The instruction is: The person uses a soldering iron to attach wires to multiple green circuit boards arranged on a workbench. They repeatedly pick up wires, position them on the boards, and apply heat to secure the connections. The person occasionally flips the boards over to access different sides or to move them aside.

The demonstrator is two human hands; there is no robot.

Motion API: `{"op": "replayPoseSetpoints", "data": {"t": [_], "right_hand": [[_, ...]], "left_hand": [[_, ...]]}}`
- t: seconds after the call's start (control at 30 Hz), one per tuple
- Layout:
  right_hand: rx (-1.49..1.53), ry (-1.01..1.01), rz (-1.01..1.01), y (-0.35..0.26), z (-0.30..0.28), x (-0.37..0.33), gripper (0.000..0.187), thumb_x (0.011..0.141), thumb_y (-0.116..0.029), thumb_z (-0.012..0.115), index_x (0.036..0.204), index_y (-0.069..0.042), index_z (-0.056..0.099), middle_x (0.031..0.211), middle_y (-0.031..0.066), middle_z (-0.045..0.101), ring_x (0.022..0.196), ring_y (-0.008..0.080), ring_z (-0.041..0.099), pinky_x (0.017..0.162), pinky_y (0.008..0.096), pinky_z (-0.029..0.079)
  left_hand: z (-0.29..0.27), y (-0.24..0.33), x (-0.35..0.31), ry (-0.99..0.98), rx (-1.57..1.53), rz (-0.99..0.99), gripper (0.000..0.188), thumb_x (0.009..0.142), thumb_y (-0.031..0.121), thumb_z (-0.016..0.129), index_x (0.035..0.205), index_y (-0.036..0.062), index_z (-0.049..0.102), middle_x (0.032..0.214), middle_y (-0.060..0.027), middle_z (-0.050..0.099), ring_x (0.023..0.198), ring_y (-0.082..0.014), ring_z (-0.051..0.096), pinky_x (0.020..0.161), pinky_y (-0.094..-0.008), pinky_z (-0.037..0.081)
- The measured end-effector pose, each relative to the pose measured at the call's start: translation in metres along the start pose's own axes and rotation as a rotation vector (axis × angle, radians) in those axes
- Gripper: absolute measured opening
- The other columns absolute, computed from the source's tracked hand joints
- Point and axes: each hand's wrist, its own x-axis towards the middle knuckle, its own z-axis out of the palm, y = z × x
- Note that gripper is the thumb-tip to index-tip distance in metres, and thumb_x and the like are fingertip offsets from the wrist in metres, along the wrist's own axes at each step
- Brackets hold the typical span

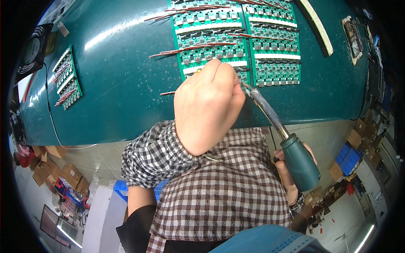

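My right hand [288, 168] is wrapped round the green handle of a soldering iron [300, 163]. The iron's metal shaft slants up and left, with its tip beside the fingers of my left hand [207, 105]. That hand is closed in a pinch over the lower edge of the left panel of green circuit boards [184, 64]; its fingertips and whatever they hold are hidden. A thin red wire [167, 93] pokes out at its left. A second circuit board panel [276, 75] lies alongside, on the right. Rows of red and black wires [192, 48] lie across the left panel.
The panels lie on a green tabletop [122, 84]. At the left are a smaller wired circuit board [66, 79] and a black fan [37, 48] with a cable. A pale curved strip [316, 26] and a worn tray-like holder [352, 40] lie at the right.
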Motion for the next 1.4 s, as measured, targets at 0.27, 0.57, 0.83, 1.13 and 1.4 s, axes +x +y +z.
{"op": "replayPoseSetpoints", "data": {"t": [0.27, 0.57, 0.83, 1.13, 1.4], "right_hand": [[-0.012, 0.024, -0.004, 0.0, 0.001, -0.002, 0.047, 0.074, -0.04, 0.086, 0.091, 0.0, 0.067, 0.082, 0.0103, 0.066, 0.07, 0.0268, 0.063, 0.062, 0.0348, 0.052], [0.634, 0.322, 0.084, 0.012, -0.01, 0.017, 0.047, 0.086, -0.019, 0.073, 0.119, 0.01, 0.056, 0.088, 0.012, 0.063, 0.079, 0.0231, 0.065, 0.071, 0.0392, 0.057], [0.267, 1.083, -0.281, 0.052, -0.124, 0.101, 0.032, 0.098, -0.022, 0.061, 0.105, 0.008, 0.068, 0.103, 0.019, 0.069, 0.091, 0.0208, 0.068, 0.069, 0.0317, 0.06], [0.493, 0.926, 0.003, 0.066, -0.097, 0.123, 0.034, 0.092, -0.014, 0.071, 0.116, 0.009, 0.063, 0.099, 0.0181, 0.07, 0.081, 0.0265, 0.073, 0.063, 0.0331, 0.063], [1.02, 0.533, 0.091, 0.053, -0.054, 0.039, 0.039, 0.101, -0.023, 0.055, 0.124, 0.01, 0.054, 0.1, 0.0168, 0.067, 0.089, 0.031, 0.072, 0.063, 0.0356, 0.066]], "left_hand": [[-0.002, -0.001, -0.001, 0.004, -0.008, -0.003, 0.018, 0.071, 0.0, 0.073, 0.077, 0.0068, 0.059, 0.071, -0.0036, 0.057, 0.057, -0.0172, 0.057, 0.053, -0.0305, 0.047], [-0.011, 0.001, 0.001, -0.022, -0.085, 0.026, 0.015, 0.074, 0.0, 0.07, 0.077, 0.0067, 0.057, 0.068, -0.0054, 0.052, 0.056, -0.0211, 0.053, 0.052, -0.0346, 0.044], [-0.025, 0.01, 0.003, -0.148, -0.123, -0.038, 0.013, 0.078, 0.001, 0.069, 0.084, 0.0046, 0.058, 0.076, -0.0112, 0.056, 0.063, -0.0301, 0.058, 0.057, -0.0408, 0.047], [-0.025, 0.01, 0.001, -0.144, -0.063, -0.026, 0.012, 0.08, 0.0, 0.066, 0.085, 0.0038, 0.056, 0.082, -0.0136, 0.056, 0.069, -0.0343, 0.059, 0.06, -0.0432, 0.047], [-0.017, 0.007, -0.001, -0.101, 0.004, 0.028, 0.012, 0.082, 0.0, 0.067, 0.086, 0.0033, 0.057, 0.081, -0.0112, 0.06, 0.07, -0.0288, 0.063, 0.061, -0.0375, 0.05]]}}
